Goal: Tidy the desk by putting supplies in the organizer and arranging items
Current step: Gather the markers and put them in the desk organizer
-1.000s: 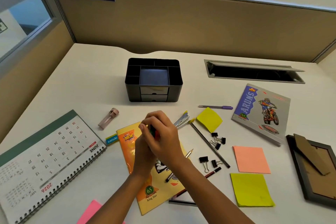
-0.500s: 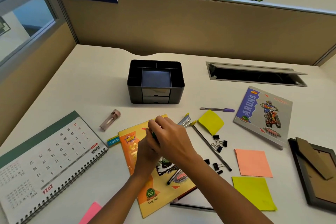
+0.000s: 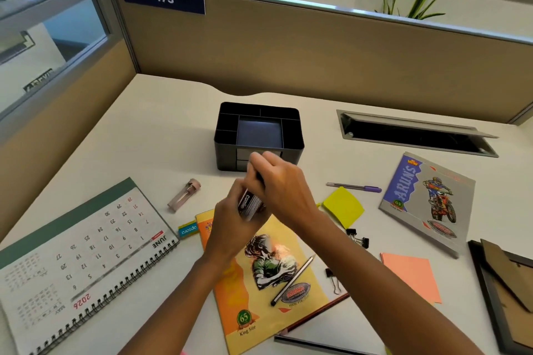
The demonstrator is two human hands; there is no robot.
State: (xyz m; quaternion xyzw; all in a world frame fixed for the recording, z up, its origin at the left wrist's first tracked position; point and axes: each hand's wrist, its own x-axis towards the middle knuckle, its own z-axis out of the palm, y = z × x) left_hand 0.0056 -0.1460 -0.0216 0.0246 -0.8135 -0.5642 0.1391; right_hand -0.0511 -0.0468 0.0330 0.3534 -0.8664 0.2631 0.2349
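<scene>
Raised since earlier: both hands, left (image 3: 230, 222) and right (image 3: 284, 184), clamped on markers (image 3: 250, 204); lower upright into organizer (image 3: 292, 147) slot.

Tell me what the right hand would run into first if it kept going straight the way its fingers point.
Most likely the black organizer: the right hand points up-left at its front drawers, with only bare desk between. Depth is unclear, so it might pass over the rim.
</scene>
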